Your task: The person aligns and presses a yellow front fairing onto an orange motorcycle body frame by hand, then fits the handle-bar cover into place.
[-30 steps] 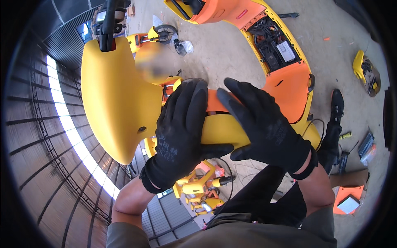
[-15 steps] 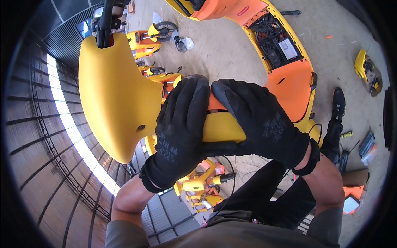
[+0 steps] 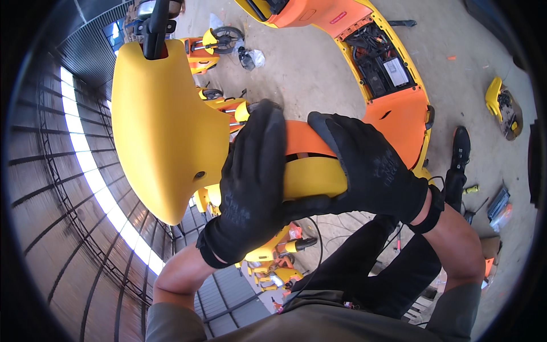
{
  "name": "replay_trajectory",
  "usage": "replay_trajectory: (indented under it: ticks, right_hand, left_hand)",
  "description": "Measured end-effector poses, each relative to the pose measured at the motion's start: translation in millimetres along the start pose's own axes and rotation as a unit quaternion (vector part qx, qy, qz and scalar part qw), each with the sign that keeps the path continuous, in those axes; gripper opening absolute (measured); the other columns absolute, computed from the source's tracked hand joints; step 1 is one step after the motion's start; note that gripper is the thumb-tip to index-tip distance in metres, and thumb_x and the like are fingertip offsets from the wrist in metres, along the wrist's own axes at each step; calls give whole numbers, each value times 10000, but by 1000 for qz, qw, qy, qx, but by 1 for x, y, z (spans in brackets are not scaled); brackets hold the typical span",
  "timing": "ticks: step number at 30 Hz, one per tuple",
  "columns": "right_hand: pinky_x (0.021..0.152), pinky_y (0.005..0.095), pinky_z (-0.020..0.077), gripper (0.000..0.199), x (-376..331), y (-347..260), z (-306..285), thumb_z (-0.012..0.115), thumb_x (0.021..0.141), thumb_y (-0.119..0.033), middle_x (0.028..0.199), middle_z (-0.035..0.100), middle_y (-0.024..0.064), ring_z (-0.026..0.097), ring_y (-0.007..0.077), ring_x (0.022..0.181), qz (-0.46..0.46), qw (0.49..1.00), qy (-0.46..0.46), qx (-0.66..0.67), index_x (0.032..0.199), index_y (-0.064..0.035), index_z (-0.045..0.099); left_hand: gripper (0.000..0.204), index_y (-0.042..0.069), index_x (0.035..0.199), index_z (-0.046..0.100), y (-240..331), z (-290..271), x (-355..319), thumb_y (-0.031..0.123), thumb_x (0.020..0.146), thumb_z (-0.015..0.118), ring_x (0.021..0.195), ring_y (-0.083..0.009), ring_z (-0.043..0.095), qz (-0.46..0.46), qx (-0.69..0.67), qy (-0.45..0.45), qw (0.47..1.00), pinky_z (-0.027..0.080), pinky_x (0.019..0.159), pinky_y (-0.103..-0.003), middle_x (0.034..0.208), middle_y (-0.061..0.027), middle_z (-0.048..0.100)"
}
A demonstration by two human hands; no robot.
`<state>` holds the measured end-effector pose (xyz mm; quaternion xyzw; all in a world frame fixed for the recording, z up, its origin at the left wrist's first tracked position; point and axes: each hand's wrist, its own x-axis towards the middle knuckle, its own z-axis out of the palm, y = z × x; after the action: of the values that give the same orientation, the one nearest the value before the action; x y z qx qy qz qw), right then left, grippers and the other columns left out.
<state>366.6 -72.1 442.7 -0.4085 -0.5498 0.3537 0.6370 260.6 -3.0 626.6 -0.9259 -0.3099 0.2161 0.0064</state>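
Both my hands wear black work gloves and press on the front column of a yellow and orange electric scooter. My left hand [image 3: 253, 171] clasps the left part of the yellow panel [image 3: 315, 178], fingers together and pointing up. My right hand [image 3: 367, 165] clasps its right part, with fingers over the orange panel [image 3: 307, 138]. Below, the thumbs meet along the yellow panel's lower edge. A dark gap shows between the two panels. To the left is the scooter's smooth yellow front cover [image 3: 162, 131], with a dark handlebar stem [image 3: 156, 25] above it.
The scooter's open compartment [image 3: 379, 60] holds wiring and a white-labelled box. More yellow and orange scooters [image 3: 273, 259] stand around. On the floor at right lie a yellow part [image 3: 501, 108], a yellow-handled tool [image 3: 471, 189] and a plastic bag [image 3: 501, 216]. Black cables [image 3: 319, 239] hang near my legs.
My hands are farther apart at the fingertips, with the right one shifted right. More of the orange panel and the dark gap shows between them.
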Motion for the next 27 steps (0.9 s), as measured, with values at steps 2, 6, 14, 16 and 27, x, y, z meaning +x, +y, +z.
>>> replay_trajectory:
  ticks: [2, 6, 14, 16, 27]
  right_hand:
    - [1010, 439, 446, 1002, -2, 1, -2, 865, 689, -455, 1332, 527, 214, 554, 375, 1177, 0, 1000, -8, 3, 1446, 0, 391]
    - [1028, 462, 440, 1034, -2, 1, -1, 885, 653, -393, 1390, 495, 181, 545, 375, 1195, 9, 999, -35, -6, 1493, -63, 382]
    - [1085, 465, 419, 1099, 13, -2, -7, 928, 559, -278, 1557, 367, 182, 437, 404, 1367, -57, 996, -68, -2, 1508, -115, 397]
    - [1086, 445, 422, 1091, 17, 0, -4, 928, 562, -270, 1553, 377, 177, 453, 381, 1359, -48, 995, -72, 52, 1506, -116, 402]
    - [964, 477, 455, 890, -36, -52, 15, 884, 680, -312, 1239, 500, 168, 518, 370, 1125, 121, 968, 64, -208, 1428, -38, 489]
  left_hand:
    - [1209, -68, 1501, 308, -1, -6, -15, 483, 617, 921, 1360, -467, 447, -17, 8, -7, 1000, 382, 1109, -502, 1484, -293, 433]
    - [1227, -69, 1507, 292, -9, -9, -18, 471, 607, 928, 1359, -463, 452, -35, -3, -42, 998, 379, 1114, -492, 1494, -296, 420]
    - [1161, -57, 1518, 279, -12, -11, -17, 392, 651, 906, 1369, -493, 423, -21, -32, -71, 997, 396, 1059, -545, 1525, -312, 354]
    - [1138, -54, 1519, 280, -10, -11, -15, 382, 670, 900, 1363, -495, 430, -28, -32, -61, 997, 399, 1058, -541, 1526, -309, 355]
    - [1107, -119, 1482, 276, -5, -7, -14, 391, 706, 880, 1354, -504, 430, 7, -4, -37, 999, 403, 1068, -537, 1472, -339, 397]
